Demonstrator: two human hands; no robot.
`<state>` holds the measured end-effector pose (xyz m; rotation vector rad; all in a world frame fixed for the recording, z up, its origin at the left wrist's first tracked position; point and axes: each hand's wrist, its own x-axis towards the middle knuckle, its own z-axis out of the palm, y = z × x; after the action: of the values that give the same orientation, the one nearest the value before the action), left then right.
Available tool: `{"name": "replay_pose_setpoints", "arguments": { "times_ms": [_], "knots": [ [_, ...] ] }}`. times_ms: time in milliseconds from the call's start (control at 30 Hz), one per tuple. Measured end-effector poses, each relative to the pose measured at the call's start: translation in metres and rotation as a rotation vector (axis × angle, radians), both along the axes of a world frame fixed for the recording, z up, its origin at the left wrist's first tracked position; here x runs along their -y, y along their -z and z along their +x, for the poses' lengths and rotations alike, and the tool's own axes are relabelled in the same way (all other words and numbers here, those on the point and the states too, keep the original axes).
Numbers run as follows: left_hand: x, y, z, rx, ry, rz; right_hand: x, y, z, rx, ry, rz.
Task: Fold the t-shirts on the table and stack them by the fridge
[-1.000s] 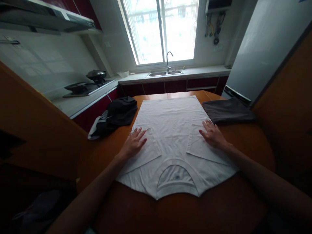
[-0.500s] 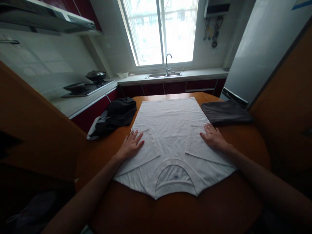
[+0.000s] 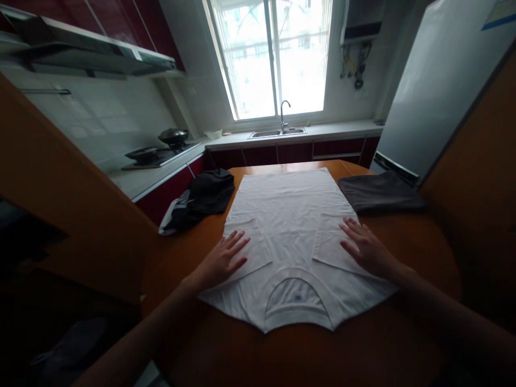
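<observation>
A white T-shirt (image 3: 294,215) lies spread on the wooden table, its neckline towards me and its hem at the far side. Both of its short sleeves are turned inward over the body. My left hand (image 3: 221,260) is at the left sleeve, fingers stretched out and holding nothing. Over the outer edge of the right sleeve is my right hand (image 3: 366,248), fingers spread, also holding nothing. Whether either palm presses on the cloth or hovers just above it, I cannot tell.
On the wooden table (image 3: 411,242), a bunched black garment (image 3: 207,193) lies at left and a folded dark grey cloth (image 3: 382,193) at right. Beyond stand a counter with a sink (image 3: 266,134), a stove with pans (image 3: 145,155), and a fridge (image 3: 431,91).
My hands have shifted slightly nearer to me over the sleeves, their fingers a little more spread. The camera view has moved a little; the T-shirt lies the same way.
</observation>
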<state>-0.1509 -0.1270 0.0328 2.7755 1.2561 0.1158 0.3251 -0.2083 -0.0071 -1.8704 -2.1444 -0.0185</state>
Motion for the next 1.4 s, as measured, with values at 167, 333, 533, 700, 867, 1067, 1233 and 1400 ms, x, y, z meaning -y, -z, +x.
{"name": "replay_pose_setpoints", "arguments": {
  "times_ms": [167,333,533,700,867,1067,1233,1400],
  "knots": [
    [0.023,0.014,-0.011,-0.072,0.044,-0.057,0.034,0.021,0.006,-0.013,-0.119,-0.067],
    [0.025,0.023,-0.016,-0.081,0.052,0.006,0.040,0.021,0.005,0.009,-0.106,-0.092],
    [0.040,0.024,-0.028,-0.066,0.071,0.025,0.057,0.022,-0.007,-0.010,-0.122,-0.067],
    [0.051,0.010,-0.034,0.093,0.137,-0.029,0.067,0.015,-0.004,-0.091,-0.200,0.018],
    [0.071,-0.007,-0.053,0.274,0.271,-0.136,0.089,-0.007,0.008,-0.234,-0.406,0.083],
    [0.098,0.007,-0.095,0.313,0.230,-0.013,0.119,-0.008,0.030,-0.289,-0.451,0.039],
    [0.106,0.009,-0.107,0.359,0.256,0.044,0.128,0.003,0.046,-0.264,-0.475,0.056],
    [0.108,0.002,-0.101,0.339,0.328,0.138,0.131,0.004,0.046,-0.222,-0.494,0.136]
  ]
}}
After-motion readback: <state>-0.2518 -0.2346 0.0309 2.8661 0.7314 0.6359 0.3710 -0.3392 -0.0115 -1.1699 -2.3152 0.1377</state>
